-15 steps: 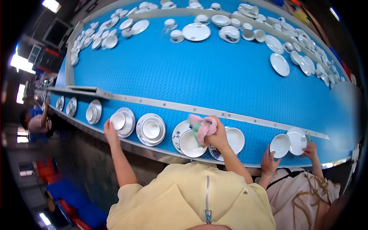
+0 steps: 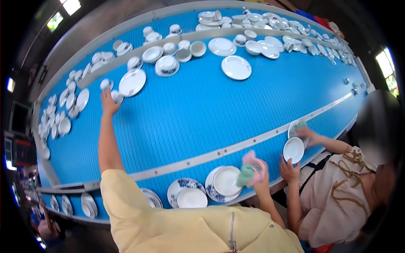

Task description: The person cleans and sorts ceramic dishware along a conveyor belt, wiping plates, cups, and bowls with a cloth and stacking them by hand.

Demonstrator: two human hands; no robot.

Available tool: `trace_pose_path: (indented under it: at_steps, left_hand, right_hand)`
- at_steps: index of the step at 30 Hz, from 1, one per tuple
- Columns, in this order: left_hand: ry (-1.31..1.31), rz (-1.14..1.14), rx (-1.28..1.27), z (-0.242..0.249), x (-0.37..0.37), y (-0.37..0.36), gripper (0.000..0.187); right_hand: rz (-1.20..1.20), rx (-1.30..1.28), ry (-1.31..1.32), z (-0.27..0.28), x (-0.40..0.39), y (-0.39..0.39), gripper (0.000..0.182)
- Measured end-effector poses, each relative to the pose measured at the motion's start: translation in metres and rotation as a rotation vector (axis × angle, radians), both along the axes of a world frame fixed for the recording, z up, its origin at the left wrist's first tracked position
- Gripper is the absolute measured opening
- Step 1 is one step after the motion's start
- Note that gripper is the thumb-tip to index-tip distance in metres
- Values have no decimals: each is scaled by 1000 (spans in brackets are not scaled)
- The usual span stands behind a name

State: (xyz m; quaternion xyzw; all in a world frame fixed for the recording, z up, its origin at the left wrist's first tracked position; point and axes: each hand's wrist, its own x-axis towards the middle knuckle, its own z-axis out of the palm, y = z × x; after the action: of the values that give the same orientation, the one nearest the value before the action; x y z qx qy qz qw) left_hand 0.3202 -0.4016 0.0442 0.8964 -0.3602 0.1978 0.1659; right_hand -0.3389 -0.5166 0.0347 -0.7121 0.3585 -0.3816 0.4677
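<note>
My left hand (image 2: 110, 104) is stretched out over the wide blue belt, fingers extended at two small white cups. One cup (image 2: 106, 84) is at its fingertips and the other cup (image 2: 117, 97) is beside the fingers; contact is hard to tell. A large white plate (image 2: 133, 82) lies just right of them. In my right hand (image 2: 262, 179) is a bunched pink and green cloth (image 2: 252, 169), held over the near belt strip. Left of the cloth, a white bowl (image 2: 227, 181) rests on a blue-patterned plate (image 2: 209, 188). Farther left, another bowl (image 2: 192, 198) sits on a patterned plate (image 2: 182, 185).
A metal rail (image 2: 202, 160) divides the wide belt from the near strip. Many white dishes line the far side. At right, a co-worker's hands hold a bowl (image 2: 293, 150) and a green cloth (image 2: 300, 125) against a plate. Stacked dishes (image 2: 88, 205) stand at lower left.
My left hand has left the stacked bowls on the near strip and reached far across to the cups. The view has turned. My right hand has lifted the cloth off the bowl.
</note>
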Motion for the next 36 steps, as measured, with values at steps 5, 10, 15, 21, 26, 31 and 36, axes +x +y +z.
trace_pose_path:
  at_steps: [5,10,15,21,26,31,36]
  left_hand:
    - [202,249,457,-16,-2,-40,62]
    - [266,180,254,-39,-104,4,61]
    - [1104,-72,-473,-25,-250,46,57]
    - [2285,-638,-1266,-8,-415,9,77]
    - [2078,-723,-843,18,-520,-51,72]
    - [1246,-365,-814,28,-600,-78,66]
    - [446,-504,-774,37,-610,-86,60]
  right_hand:
    - [-125,422,-406,-14,-28,-5,40]
    - [292,700,-492,-7,-30,-48,38]
    - [219,566,-572,40,-12,-61,42]
    - [654,885,-665,78,17,-72,43]
    - [406,-832,131,94,26,-52,41]
    - [552,-359,278,56,6,-82,36]
    - [516,1158,-235,14,2,-45,24]
